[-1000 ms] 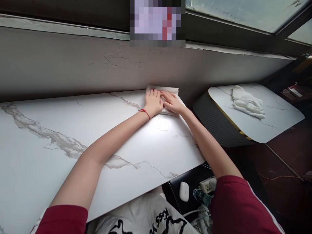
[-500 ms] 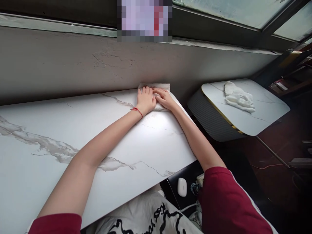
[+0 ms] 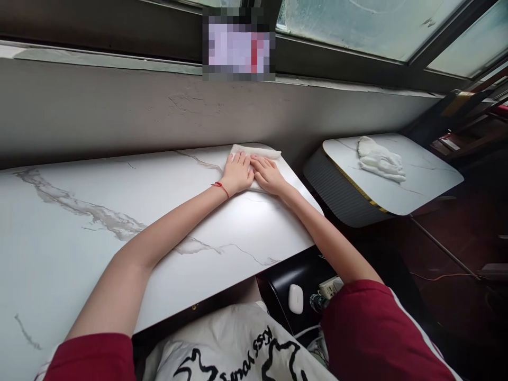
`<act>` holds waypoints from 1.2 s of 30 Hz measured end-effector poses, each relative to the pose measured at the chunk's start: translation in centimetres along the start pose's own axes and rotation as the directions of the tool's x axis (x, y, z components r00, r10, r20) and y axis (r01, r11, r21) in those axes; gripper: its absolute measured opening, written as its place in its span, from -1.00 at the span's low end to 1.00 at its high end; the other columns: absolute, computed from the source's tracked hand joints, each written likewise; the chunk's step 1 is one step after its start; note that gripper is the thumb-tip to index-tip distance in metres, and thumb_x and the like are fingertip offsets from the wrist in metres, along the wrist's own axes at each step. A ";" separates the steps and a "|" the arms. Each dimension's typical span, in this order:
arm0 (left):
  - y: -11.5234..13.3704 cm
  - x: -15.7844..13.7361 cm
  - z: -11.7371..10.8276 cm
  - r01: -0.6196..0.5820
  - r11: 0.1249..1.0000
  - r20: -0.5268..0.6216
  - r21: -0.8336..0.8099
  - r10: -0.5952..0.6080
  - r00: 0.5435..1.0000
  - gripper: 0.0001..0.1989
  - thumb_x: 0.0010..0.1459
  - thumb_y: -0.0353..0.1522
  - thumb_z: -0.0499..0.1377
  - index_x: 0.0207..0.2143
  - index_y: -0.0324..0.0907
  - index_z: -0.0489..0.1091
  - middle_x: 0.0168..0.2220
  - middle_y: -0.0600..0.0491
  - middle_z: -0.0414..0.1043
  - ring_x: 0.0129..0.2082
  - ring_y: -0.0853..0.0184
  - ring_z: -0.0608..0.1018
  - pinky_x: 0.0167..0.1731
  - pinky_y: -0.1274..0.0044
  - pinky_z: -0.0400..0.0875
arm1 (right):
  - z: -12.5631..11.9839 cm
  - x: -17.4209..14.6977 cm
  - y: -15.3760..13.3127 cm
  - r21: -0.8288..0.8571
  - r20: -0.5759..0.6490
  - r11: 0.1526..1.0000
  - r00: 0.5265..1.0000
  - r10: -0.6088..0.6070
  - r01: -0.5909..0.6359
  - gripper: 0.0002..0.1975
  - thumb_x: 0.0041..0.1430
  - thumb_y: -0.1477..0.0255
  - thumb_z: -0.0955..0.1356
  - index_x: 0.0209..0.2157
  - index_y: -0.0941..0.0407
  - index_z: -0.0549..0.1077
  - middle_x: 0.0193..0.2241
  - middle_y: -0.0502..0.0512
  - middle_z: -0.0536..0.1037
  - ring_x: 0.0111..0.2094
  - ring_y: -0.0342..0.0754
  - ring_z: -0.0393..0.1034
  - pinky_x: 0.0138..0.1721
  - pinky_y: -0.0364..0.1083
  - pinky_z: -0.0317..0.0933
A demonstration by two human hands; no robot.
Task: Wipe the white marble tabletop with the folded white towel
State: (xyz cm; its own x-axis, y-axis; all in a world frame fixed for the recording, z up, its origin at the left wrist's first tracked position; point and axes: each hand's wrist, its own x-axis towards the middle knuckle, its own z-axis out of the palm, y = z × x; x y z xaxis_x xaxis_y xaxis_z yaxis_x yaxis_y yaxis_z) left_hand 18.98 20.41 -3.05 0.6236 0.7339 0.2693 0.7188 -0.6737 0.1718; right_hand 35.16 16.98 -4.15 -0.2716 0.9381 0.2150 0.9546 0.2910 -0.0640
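Head view shows a folded white cloth (image 3: 266, 153) lying near the far right corner of the marble-patterned bench (image 3: 246, 225), close to the grey wall (image 3: 119, 114). Both hands rest on it palm down, so the cloth lies directly beneath them and neither hand is nearer. The left hand (image 3: 238, 173) covers its left part, fingers pointing towards the wall; the right hand (image 3: 269, 174) lies over the middle and right, its fingers angled inward until the tips come beside the left hand. Fingers on both are extended rather than clenched, and neither looks curled around the fabric.

The cloth's far folded edge runs left to right just beyond the fingertips, roughly along the wall; with so much covered, its long axis is hard to judge. Its right end reaches about the short side of the bench, and whether it overhangs cannot be told.

A red string bracelet (image 3: 218, 184) circles the left wrist. Well apart to the right, a second white cloth (image 3: 380, 159) lies crumpled on a smaller bench (image 3: 431, 172).
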 end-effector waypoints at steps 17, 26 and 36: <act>6.3 -12.2 -3.3 -0.255 0.956 0.155 0.144 0.232 0.960 -0.38 0.38 -0.29 -0.08 0.33 -0.58 0.16 0.37 -0.48 0.14 0.39 -0.21 0.23 0.33 0.06 0.13 | -1.7 -14.8 -8.6 -0.006 -0.175 1.000 0.984 -0.028 0.027 -0.40 0.44 0.45 0.08 0.46 0.15 0.02 0.40 0.24 0.23 0.43 0.08 0.07 0.42 0.17 -0.01; 8.7 -13.8 -4.7 -0.319 0.908 0.228 0.273 0.261 0.938 -0.42 0.39 -0.33 -0.05 0.30 -0.60 0.20 0.22 -0.43 0.37 0.23 -0.14 0.43 0.23 0.18 0.27 | -2.5 -17.4 -10.0 0.009 -0.182 0.994 0.978 -0.103 0.107 -0.37 0.44 0.49 0.07 0.49 0.16 -0.12 0.38 0.29 0.25 0.42 0.10 0.09 0.39 0.18 0.00; 7.5 -12.5 -3.2 -0.165 0.975 0.164 0.150 0.140 0.977 -0.37 0.37 -0.27 -0.02 0.34 -0.55 0.15 0.37 -0.39 0.18 0.39 -0.12 0.24 0.37 0.20 0.12 | -2.1 -15.4 -8.9 0.002 -0.190 0.992 0.974 -0.126 0.129 -0.39 0.42 0.47 0.09 0.45 0.16 -0.01 0.38 0.29 0.25 0.42 0.12 0.09 0.37 0.17 0.00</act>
State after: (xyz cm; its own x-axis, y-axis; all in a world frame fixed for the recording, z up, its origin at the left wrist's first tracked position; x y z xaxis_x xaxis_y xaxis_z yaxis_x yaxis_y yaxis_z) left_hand 15.58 5.91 -2.05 0.7597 0.6368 0.1318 0.6443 -0.7645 -0.0193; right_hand 31.05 -0.42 -4.87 -0.3611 0.8410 0.4028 0.9114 0.4097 -0.0382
